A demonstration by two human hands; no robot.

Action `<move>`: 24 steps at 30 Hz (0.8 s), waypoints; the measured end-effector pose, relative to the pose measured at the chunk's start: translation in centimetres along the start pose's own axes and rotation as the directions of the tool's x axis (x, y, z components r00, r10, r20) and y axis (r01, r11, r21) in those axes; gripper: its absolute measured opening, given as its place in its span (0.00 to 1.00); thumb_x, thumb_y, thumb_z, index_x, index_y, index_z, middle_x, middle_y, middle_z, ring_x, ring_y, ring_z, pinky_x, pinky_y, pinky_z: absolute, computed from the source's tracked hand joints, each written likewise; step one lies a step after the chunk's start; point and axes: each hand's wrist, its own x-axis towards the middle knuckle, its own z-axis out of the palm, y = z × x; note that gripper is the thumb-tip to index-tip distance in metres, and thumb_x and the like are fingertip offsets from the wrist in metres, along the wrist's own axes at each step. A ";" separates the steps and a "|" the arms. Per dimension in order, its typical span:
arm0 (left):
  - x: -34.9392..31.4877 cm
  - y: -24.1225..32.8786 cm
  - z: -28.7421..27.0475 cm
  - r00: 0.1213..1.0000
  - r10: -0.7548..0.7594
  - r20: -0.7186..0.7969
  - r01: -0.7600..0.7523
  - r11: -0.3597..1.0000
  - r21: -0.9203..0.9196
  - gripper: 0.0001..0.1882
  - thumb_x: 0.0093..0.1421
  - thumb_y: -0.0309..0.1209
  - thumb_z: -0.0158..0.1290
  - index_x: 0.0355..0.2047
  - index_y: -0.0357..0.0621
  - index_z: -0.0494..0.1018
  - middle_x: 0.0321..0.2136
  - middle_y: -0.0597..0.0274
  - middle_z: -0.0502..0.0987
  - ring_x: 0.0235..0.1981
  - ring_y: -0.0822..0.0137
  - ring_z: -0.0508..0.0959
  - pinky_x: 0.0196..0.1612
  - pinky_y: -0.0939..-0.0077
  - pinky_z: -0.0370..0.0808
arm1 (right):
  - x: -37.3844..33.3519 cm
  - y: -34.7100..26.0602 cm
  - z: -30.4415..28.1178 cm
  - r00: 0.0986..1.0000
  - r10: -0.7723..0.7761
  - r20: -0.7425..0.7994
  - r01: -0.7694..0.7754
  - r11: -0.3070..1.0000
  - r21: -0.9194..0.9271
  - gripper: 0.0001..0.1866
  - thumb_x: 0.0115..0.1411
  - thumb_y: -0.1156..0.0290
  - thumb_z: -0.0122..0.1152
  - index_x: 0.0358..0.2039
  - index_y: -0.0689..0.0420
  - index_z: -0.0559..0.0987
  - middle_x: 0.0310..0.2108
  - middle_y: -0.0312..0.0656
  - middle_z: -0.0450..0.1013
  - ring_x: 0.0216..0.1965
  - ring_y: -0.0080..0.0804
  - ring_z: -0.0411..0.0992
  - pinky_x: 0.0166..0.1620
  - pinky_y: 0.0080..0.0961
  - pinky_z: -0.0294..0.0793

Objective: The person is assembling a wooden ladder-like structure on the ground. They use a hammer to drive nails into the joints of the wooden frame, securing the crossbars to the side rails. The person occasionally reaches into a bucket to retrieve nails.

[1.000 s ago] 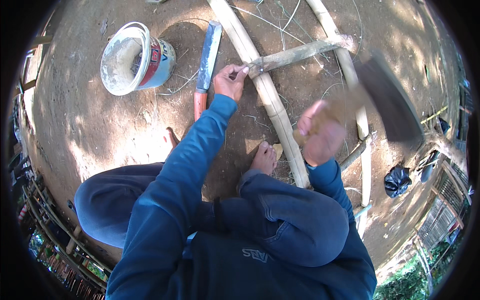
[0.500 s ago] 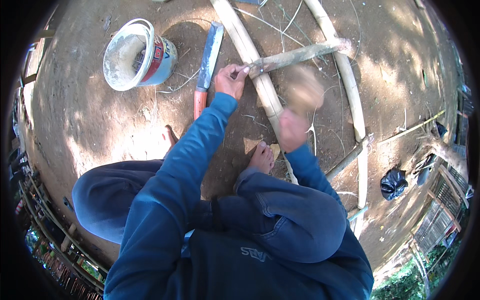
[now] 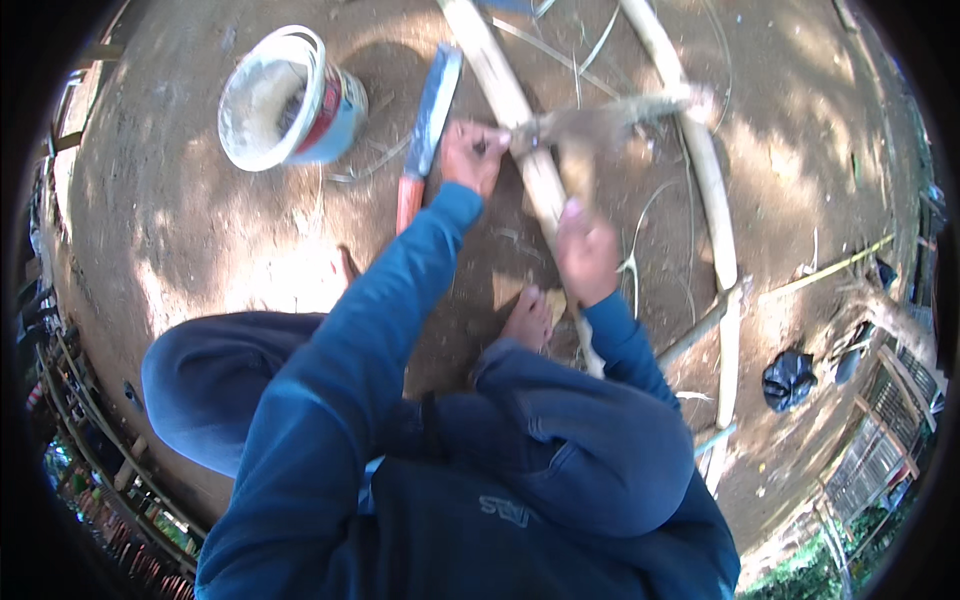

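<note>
Hands at the bamboo joint — upper centre of frame.
Left hand [image 3: 472,155] pinches the lashing on the bamboo pole [image 3: 520,120]; right hand [image 3: 587,250], gripping a blurred tool handle [image 3: 578,170], has swung down from the raised position — now at the crosspiece [image 3: 610,118].

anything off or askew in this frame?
The bucket lies tipped on its side on the dirt, mouth facing left. A big knife lies loose on the ground beside the left hand. The right hand and the tool it swings are motion-blurred near the bamboo pole. A bare foot sits close by.
</note>
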 end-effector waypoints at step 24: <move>-1.0 -2.7 0.3 0.993 -0.115 0.032 0.119 0.961 -0.251 0.07 0.53 0.30 0.63 0.29 0.38 0.80 0.28 0.61 0.70 0.33 0.67 0.71 0.40 0.73 0.69 | -1.8 -2.9 -0.1 0.969 0.238 0.070 -0.248 0.942 0.225 0.18 0.67 0.58 0.51 0.30 0.61 0.76 0.18 0.40 0.68 0.20 0.23 0.66 0.23 0.26 0.63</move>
